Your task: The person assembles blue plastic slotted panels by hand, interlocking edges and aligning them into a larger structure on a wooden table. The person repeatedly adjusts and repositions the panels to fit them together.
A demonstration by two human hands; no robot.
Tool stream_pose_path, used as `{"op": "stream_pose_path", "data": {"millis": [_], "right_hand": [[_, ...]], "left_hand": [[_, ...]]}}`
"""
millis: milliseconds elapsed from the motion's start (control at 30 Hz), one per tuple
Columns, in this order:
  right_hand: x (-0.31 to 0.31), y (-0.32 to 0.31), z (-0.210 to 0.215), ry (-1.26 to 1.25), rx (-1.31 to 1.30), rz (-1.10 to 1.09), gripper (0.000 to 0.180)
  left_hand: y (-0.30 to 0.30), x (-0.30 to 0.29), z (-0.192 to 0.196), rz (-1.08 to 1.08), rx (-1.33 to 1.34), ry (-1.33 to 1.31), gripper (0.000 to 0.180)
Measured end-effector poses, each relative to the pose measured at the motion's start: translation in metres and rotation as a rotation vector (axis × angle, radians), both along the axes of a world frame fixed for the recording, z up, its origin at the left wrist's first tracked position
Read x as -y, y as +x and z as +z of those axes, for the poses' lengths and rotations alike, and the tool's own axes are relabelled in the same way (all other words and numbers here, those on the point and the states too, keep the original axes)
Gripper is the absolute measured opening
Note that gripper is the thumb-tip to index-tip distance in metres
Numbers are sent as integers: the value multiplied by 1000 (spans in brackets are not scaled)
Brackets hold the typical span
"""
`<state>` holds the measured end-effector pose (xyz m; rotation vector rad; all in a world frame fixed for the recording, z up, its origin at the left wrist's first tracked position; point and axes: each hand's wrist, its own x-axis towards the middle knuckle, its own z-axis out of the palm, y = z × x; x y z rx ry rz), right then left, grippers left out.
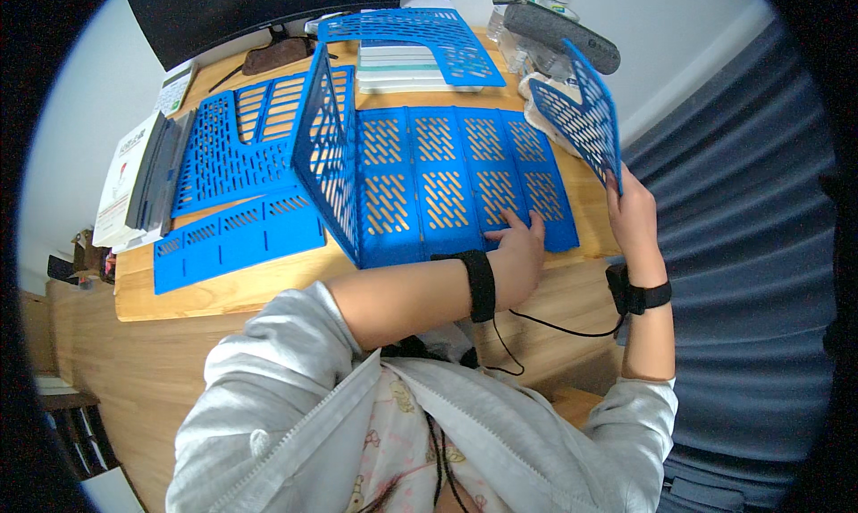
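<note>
A blue perforated plastic panel (585, 124), one side piece of a file rack, is gripped by its lower edge in my right hand (635, 214). It stands tilted beyond the right end of a long, flat blue slotted panel (458, 169); I cannot tell whether the two touch. My left hand (518, 258) rests on the near right part of that flat panel, fingers spread. At its left end another blue side panel (326, 155) stands upright, leaning a little.
Further blue panels (237, 160) and a slotted strip (241, 247) lie left on the wooden table (134, 298), beside stacked books (125, 187). Another panel (469, 53) lies over a pale stack at the back. A monitor (259, 12), grey case (563, 32) and dark curtain (733, 245) surround it.
</note>
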<state>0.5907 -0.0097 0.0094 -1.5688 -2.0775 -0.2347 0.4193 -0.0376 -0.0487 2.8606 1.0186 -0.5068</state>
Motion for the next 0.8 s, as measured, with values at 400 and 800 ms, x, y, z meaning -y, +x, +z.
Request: {"op": "stream_pose_path", "data": {"millis": [400, 800], "right_hand": [[-3, 20, 10, -109, -126, -117, 19], [33, 25, 20, -173, -103, -29, 17]], "left_hand": [[-10, 7, 7, -102, 21, 131, 39], [-12, 7, 10, -113, 28, 150, 39]]}}
